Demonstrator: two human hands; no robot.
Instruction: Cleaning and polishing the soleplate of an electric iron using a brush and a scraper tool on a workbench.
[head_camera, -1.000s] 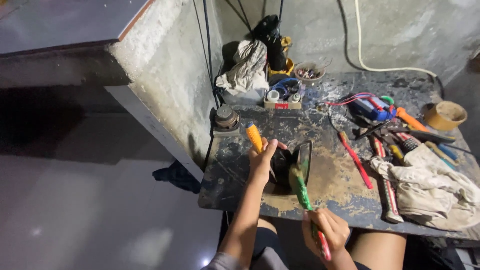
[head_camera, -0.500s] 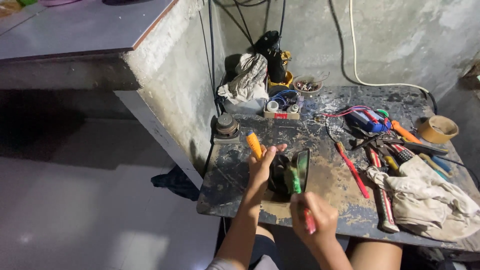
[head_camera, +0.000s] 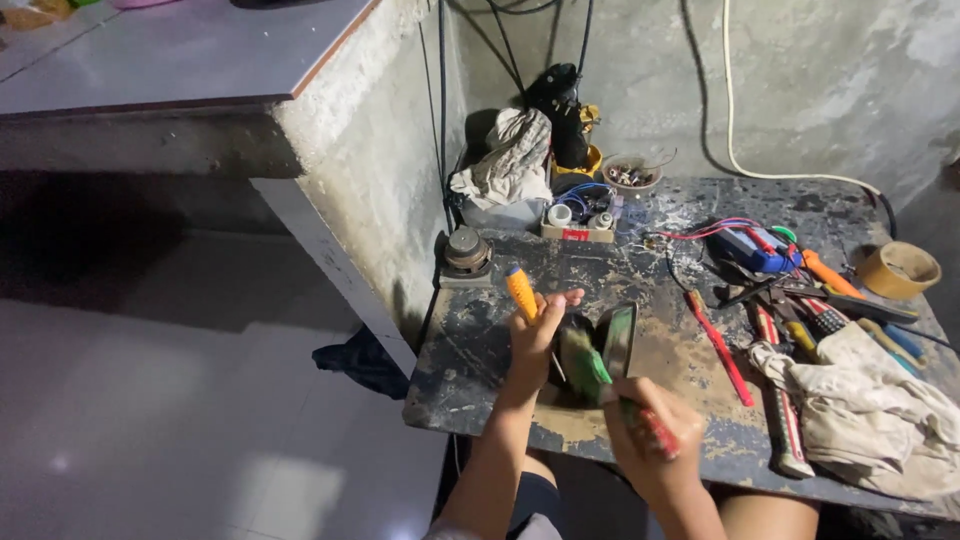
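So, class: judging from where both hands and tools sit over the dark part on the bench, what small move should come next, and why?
Probably ease the green-and-red tool's tip down into the dark part. The right hand grips that tool angled towards it, the left hand steadies the part while holding an orange-handled tool, and whether the tip touches yet is unclear.

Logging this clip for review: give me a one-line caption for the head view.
At a cluttered workbench, the left hand holds an orange-handled tool while the right hand works a green-and-red tool against a small dark object.
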